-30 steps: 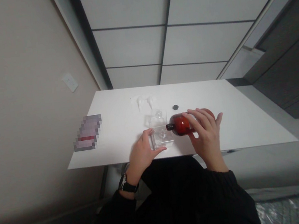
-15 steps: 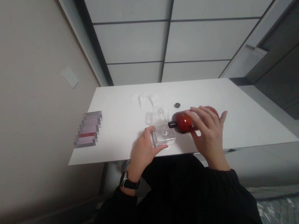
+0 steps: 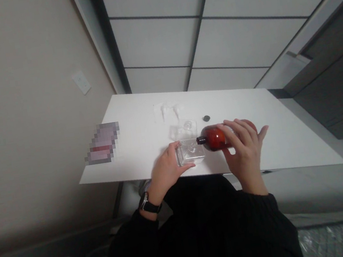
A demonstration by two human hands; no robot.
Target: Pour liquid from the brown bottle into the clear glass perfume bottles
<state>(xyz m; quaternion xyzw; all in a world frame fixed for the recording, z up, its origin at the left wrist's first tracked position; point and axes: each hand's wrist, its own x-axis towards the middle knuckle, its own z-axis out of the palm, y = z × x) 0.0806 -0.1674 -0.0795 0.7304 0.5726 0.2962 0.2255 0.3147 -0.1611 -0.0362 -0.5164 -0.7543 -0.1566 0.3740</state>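
My left hand [image 3: 168, 166] is closed round the side of a clear square bottle [image 3: 194, 154] near the table's front edge, thumb along the near side. In my right hand [image 3: 243, 147] a reddish-brown bottle [image 3: 214, 138] is tipped onto its side, its dark uncapped neck pointing left at the clear bottle's mouth. Whether liquid is flowing I cannot tell. A second clear square bottle [image 3: 184, 130] stands just behind the first. A small dark cap [image 3: 206, 118] lies behind the brown bottle.
Two white pump tops [image 3: 170, 110] lie toward the back of the white table [image 3: 136, 151]. At the left edge is a blurred-out flat pinkish item [image 3: 103, 143]. A wall with an outlet [image 3: 81, 82] rises on the left, and a panelled partition [image 3: 155, 40] stands behind the table.
The whole view has shifted slightly, so everything appears a little further right and higher. Both hands keep their grips, and the brown bottle stays tipped toward the clear one.
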